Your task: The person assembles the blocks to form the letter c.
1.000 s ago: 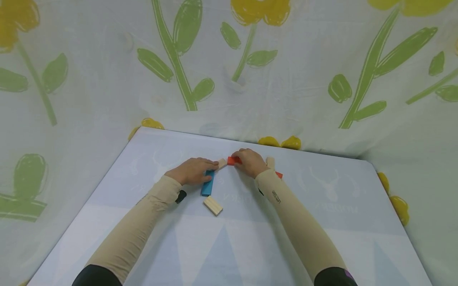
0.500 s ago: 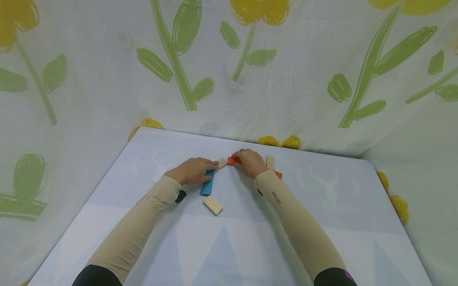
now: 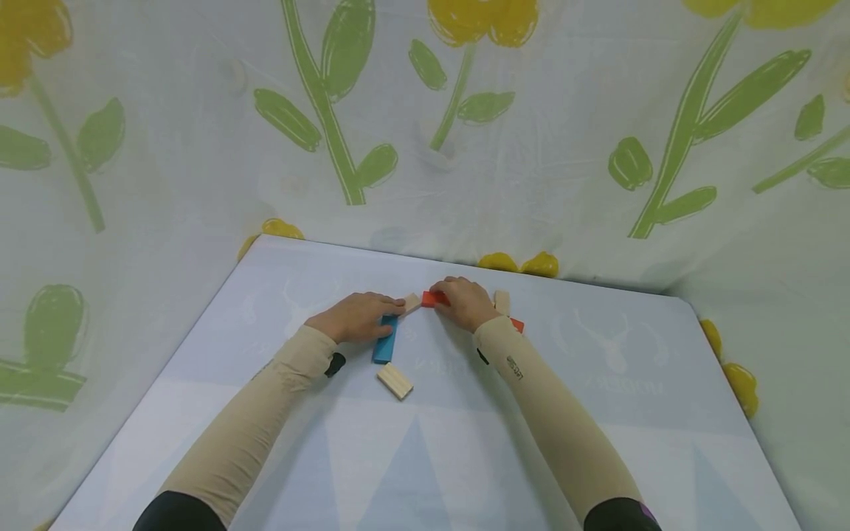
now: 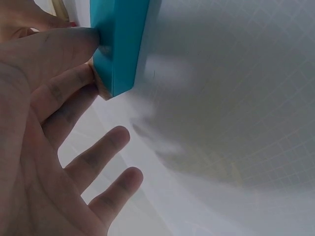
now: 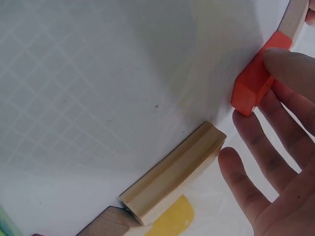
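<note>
My left hand (image 3: 355, 317) (image 4: 64, 108) touches the blue block (image 3: 385, 348) (image 4: 120, 49) with its thumb; its fingertips rest at a small wooden block (image 3: 412, 303), the other fingers spread. Beside that wooden block, my right hand (image 3: 468, 302) (image 5: 280, 162) pinches a red block (image 3: 429, 299) (image 5: 253, 78) between thumb and fingers, lower fingers extended. The red block's end meets the wooden one (image 5: 295, 20) in the right wrist view. The right hand partly covers the red block in the head view.
A loose wooden block (image 3: 395, 382) lies near the blue block's lower end. Right of my right hand are another wooden block (image 3: 502, 302) and a red one (image 3: 517, 324), partly behind the sleeve. The right wrist view shows a further wooden block (image 5: 172, 172).
</note>
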Demonstrator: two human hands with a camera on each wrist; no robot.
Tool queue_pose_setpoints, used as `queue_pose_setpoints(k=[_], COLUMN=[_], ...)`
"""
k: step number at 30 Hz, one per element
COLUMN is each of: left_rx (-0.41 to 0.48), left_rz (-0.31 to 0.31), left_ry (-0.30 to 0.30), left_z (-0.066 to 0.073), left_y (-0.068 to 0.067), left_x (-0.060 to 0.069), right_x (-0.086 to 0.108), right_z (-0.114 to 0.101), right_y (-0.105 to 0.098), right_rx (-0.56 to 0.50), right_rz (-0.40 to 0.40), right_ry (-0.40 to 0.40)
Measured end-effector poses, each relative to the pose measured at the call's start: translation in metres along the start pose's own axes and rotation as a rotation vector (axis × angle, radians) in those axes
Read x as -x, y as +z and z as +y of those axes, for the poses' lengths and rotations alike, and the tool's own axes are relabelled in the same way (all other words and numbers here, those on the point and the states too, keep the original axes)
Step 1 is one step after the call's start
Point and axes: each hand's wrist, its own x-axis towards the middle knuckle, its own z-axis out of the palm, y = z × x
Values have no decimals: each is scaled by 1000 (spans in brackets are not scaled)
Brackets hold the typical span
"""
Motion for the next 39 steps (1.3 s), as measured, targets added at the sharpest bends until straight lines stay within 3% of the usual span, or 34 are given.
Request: queue_pose_setpoints(k=[9,21,31,39], left_rx=[10,17,18,32], left_rz=[-7,-3,-3,6], left_ry=[-9,-17,-18,-7], left_z=[1,1,1,1], left_y=[1,-1,0,-1], left_x=[-2,-1,2,3], right_x=[7,38,73,102], right_z=[2,17,28,33], right_y=[-11,-53,-66,-67], right_rx=[-41,-158,-240,-184], right_rz=[-14,132,271,290], right_ry=[32,-3,-167,-185])
